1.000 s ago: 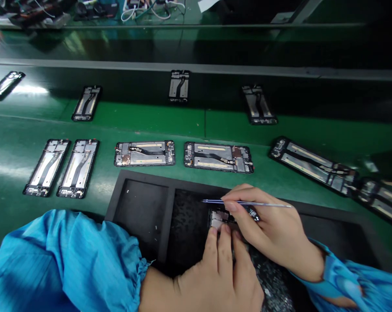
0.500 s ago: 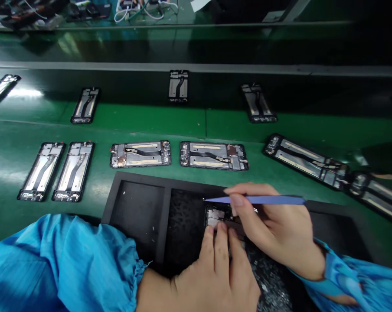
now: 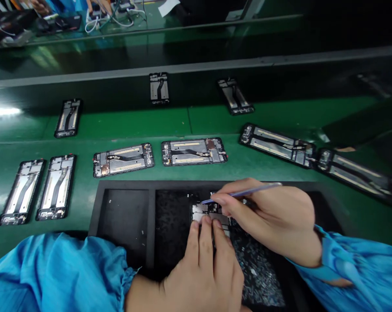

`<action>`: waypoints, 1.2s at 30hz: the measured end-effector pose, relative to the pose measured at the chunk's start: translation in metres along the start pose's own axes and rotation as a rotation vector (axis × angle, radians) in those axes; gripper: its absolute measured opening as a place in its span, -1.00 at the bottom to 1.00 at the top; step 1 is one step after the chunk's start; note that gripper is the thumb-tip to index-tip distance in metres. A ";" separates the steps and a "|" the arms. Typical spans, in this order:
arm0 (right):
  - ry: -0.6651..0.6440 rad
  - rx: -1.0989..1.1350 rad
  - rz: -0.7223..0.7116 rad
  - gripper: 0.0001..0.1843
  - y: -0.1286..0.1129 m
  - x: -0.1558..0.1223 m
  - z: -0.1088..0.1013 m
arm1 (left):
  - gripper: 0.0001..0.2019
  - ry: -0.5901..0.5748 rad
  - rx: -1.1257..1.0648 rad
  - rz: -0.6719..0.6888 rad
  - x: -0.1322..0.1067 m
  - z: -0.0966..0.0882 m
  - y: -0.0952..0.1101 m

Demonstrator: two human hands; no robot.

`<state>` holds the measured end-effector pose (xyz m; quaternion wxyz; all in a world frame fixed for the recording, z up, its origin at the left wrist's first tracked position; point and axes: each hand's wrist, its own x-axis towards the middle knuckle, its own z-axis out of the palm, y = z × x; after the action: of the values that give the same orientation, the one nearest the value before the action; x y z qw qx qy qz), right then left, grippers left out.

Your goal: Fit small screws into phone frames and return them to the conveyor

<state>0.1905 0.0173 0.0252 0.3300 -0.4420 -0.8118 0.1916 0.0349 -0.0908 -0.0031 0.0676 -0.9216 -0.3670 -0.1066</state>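
An opened phone [image 3: 200,212] with silvery inner plates lies in the middle compartment of a black tray [image 3: 124,185]. My left hand [image 3: 204,268] holds it down with several fingertips on its plates; the thumb is hidden. In my right hand [image 3: 267,216], blue-purple tweezers [image 3: 248,191] are pinched between thumb and fingers. Their tip meets the upper part of the phone. Whether the tip grips anything is too small to tell. Many tiny shiny pieces, perhaps screws [image 3: 257,273], lie loose in the tray to the right of my left hand.
Behind the tray, phone frames lie sideways, among them a left one [image 3: 124,160] and a middle one [image 3: 194,151]. Two more phone frames [image 3: 56,188] stand side by side at left, others further back. Cables [image 3: 114,19] and another person's hands [image 3: 98,6] are across the bench.
The tweezers' tip has come down from beside the phone's top onto its upper part, and the tool has turned in my fingers. My left hand stays on the phone. The whole view has shifted.
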 end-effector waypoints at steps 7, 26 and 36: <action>0.097 -0.099 -0.097 -0.49 0.005 -0.001 0.007 | -0.31 0.008 0.003 0.010 -0.001 0.002 0.001; 0.111 0.145 0.100 -0.64 0.005 0.002 0.013 | -0.29 -0.003 0.006 0.012 0.001 0.002 0.000; 0.104 0.100 -0.005 -0.61 0.014 0.001 0.007 | -0.25 -0.005 0.034 0.018 0.001 0.001 -0.001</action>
<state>0.1934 0.0253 0.0123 0.3939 -0.4325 -0.7840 0.2076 0.0355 -0.0893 -0.0039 0.0832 -0.9238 -0.3607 -0.0972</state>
